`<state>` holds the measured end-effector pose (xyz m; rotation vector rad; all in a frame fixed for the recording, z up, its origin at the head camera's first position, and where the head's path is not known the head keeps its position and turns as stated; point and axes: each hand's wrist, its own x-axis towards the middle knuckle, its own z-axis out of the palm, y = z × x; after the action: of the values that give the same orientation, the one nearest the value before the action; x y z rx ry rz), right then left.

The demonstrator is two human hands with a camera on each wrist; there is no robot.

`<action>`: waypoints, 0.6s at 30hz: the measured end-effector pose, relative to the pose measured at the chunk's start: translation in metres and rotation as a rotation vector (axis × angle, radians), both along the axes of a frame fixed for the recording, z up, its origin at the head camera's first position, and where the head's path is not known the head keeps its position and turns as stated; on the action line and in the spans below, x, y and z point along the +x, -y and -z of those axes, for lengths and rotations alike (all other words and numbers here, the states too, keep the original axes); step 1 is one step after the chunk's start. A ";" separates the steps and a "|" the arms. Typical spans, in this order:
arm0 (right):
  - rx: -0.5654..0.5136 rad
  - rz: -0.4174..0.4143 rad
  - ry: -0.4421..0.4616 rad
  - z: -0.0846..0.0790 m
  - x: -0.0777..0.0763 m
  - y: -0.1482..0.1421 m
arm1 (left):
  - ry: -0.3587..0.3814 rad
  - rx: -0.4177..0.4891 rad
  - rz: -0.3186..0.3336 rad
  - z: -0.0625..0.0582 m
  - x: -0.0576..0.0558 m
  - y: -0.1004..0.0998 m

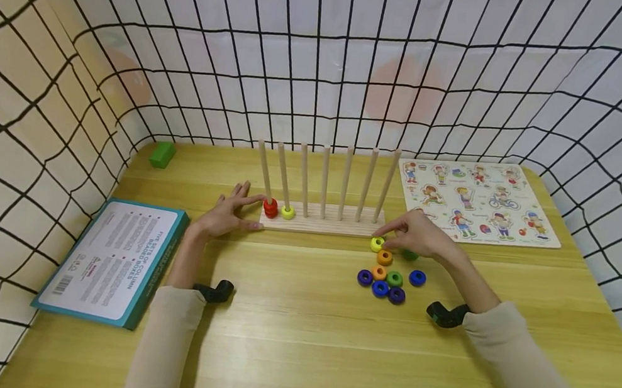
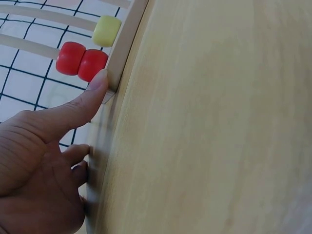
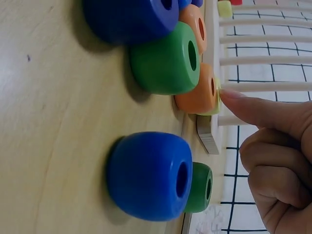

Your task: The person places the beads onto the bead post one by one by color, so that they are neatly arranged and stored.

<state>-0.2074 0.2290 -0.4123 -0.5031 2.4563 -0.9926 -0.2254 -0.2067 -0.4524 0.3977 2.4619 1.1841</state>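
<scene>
Yellow bead was pinched between thumb and forefinger of the right hand, just before the right end of the peg stand. Left hand gripped the stand's left end. Other loose beads lay nearby.

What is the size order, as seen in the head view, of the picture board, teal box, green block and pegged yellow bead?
1. Teal box and picture board: too alike to rank
2. Green block
3. Pegged yellow bead
</scene>
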 end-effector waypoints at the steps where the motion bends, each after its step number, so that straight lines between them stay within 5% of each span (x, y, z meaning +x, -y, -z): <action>1: 0.004 0.001 -0.002 0.000 0.000 0.001 | 0.001 -0.001 -0.001 0.000 0.000 0.000; 18: 0.036 -0.006 -0.012 0.003 -0.001 0.002 | 0.001 -0.004 -0.001 -0.001 0.000 -0.001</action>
<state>-0.2081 0.2266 -0.4157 -0.5056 2.4776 -0.9439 -0.2251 -0.2061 -0.4516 0.3953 2.4636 1.1791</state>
